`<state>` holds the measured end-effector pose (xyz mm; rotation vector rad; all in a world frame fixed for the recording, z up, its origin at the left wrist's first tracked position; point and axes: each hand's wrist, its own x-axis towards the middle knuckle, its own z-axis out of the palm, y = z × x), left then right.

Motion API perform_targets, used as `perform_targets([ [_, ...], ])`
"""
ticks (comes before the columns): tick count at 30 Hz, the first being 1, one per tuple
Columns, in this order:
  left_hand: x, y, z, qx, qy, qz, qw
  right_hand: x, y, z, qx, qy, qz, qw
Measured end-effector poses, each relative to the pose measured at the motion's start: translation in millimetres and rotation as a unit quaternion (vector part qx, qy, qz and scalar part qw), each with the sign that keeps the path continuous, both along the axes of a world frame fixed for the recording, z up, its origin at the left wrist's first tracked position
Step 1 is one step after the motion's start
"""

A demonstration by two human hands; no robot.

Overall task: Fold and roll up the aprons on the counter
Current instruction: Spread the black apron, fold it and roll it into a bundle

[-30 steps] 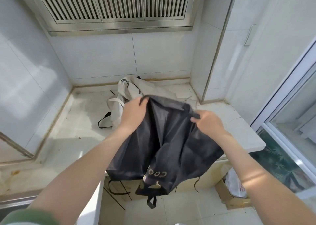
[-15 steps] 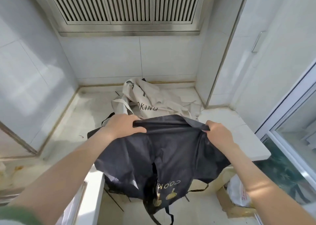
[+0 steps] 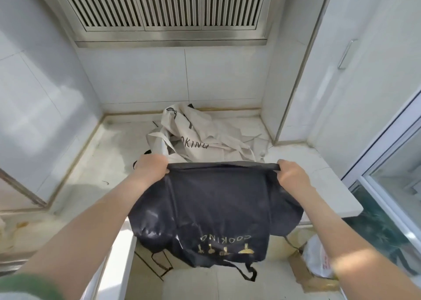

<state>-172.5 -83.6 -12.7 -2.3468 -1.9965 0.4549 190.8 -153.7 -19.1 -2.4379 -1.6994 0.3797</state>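
Both hands now hold the black apron by one edge: the left hand is closed on the left end of that edge, the right hand closed on the right end, and the edge runs as a taut, nearly level band between them. A second ago the hands were closer together and the cloth hung between them bunched and twisted; half a second ago it was partly opened — now it is drawn out to its width.

Largest first, the worktop fills the corner under the tiled walls, pale and stained, with bare space to the left. The black apron hangs in front of its near edge, most of it over the floor, its gold "COOKING" print upside down near the bottom and a tie dangling below. The cream apron lies crumpled on the worktop just behind the hands, not yet touched.

Judging by this, the shake-out is done — the apron is open enough to be laid flat for folding. Rolling has not begun on either apron, so the task looks to be in its early part.
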Motion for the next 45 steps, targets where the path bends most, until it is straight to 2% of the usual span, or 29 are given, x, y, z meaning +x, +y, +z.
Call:
perform_targets([
  [2,1.5,4.9,5.8,0.029,0.005,-0.003,1.000,5.8,5.3,4.6,-0.024,-0.010,-0.001,1.000],
  [6,-1.5,11.8,14.9,0.003,-0.019,0.037,0.999,21.0,12.5,8.6,0.001,-0.009,-0.010,1.000],
  [8,-0.7,12.5,16.8,-0.019,-0.079,0.060,0.995,24.2,16.3,9.4,0.029,0.012,-0.016,0.999],
  [10,4.0,11.5,20.9,-0.030,-0.186,0.088,0.978,22.2,22.6,10.6,0.061,0.066,-0.018,0.996],
  [13,19.0,7.9,25.2,-0.016,-0.366,0.143,0.920,11.9,31.0,20.1,0.095,0.161,-0.004,0.982],
  [16,36.4,1.5,38.9,0.017,-0.416,0.145,0.898,-1.4,36.9,32.0,0.108,0.209,0.042,0.971],
  [19,35.8,-4.1,51.4,-0.049,-0.452,0.130,0.881,-8.9,37.1,42.2,0.064,0.243,0.104,0.962],
  [21,29.9,-6.9,55.6,-0.100,-0.413,0.104,0.899,-9.6,35.5,46.5,-0.011,0.213,0.148,0.966],
  [22,28.2,-7.1,54.9,-0.091,-0.373,0.097,0.918,-10.1,35.6,47.0,-0.047,0.181,0.167,0.968],
  [24,33.7,-7.2,52.6,-0.016,-0.328,0.101,0.939,-11.9,38.2,42.4,-0.083,0.088,0.198,0.973],
  [26,43.6,-10.3,57.0,0.036,-0.317,0.108,0.941,-18.5,41.0,41.4,-0.082,0.060,0.192,0.976],
  [31,54.0,-11.6,77.6,0.042,-0.338,0.139,0.930,-32.3,46.5,55.6,-0.069,0.061,0.140,0.986],
  [33,50.4,-9.7,85.9,0.048,-0.361,0.139,0.921,-33.7,52.1,59.7,-0.039,0.072,0.124,0.989],
  [36,38.5,-9.3,100.2,0.073,-0.434,0.154,0.885,-33.1,56.2,64.6,0.055,0.143,0.059,0.986],
  [41,23.5,-11.1,113.9,0.104,-0.510,0.169,0.837,-34.6,56.4,75.9,0.231,0.268,-0.043,0.934],
  [43,24.8,-11.8,121.4,0.077,-0.555,0.173,0.810,-36.7,53.5,84.5,0.285,0.290,-0.070,0.911],
  [45,30.4,-14.5,130.9,-0.009,-0.614,0.152,0.775,-35.8,50.0,94.2,0.335,0.293,-0.074,0.892],
])
